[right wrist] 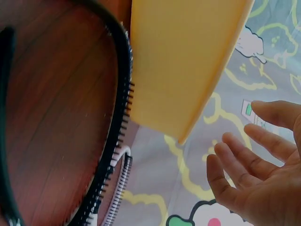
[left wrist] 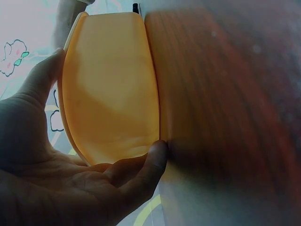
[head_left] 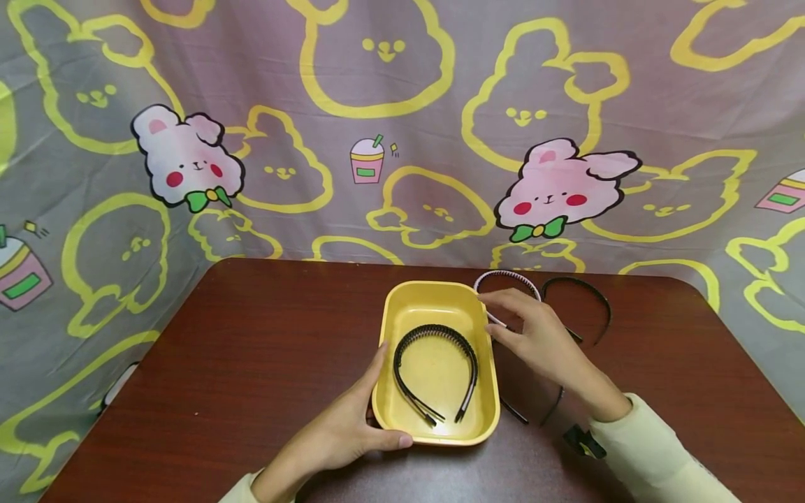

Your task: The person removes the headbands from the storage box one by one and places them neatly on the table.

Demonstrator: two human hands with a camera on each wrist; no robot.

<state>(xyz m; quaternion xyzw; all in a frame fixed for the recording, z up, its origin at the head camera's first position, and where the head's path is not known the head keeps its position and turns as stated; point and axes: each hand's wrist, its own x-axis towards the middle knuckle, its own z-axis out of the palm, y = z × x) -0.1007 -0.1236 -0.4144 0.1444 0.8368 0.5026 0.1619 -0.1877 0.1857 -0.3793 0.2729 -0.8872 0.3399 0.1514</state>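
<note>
A yellow plastic tray (head_left: 437,381) stands on the table, holding black toothed headbands (head_left: 435,328) nested in one another. My left hand (head_left: 342,426) grips its near left corner, thumb at the near rim and fingers along the left side; the left wrist view shows fingertips at the tray's bottom edge. Beside the far right rim is my right hand (head_left: 537,335), fingers loosely curved and holding nothing. Beyond that hand lie a white headband (head_left: 512,277) and a thin black headband (head_left: 588,290). Up close in the right wrist view, a black toothed headband (right wrist: 123,70) lies beside the tray, partly hidden from the head view.
The dark reddish wooden table (head_left: 251,349) has a cartoon-printed curtain (head_left: 415,140) behind it and at the left. A headband end (head_left: 516,411) sticks out right of the tray. A small dark item (head_left: 585,442) with a yellowish mark shows beside my right sleeve.
</note>
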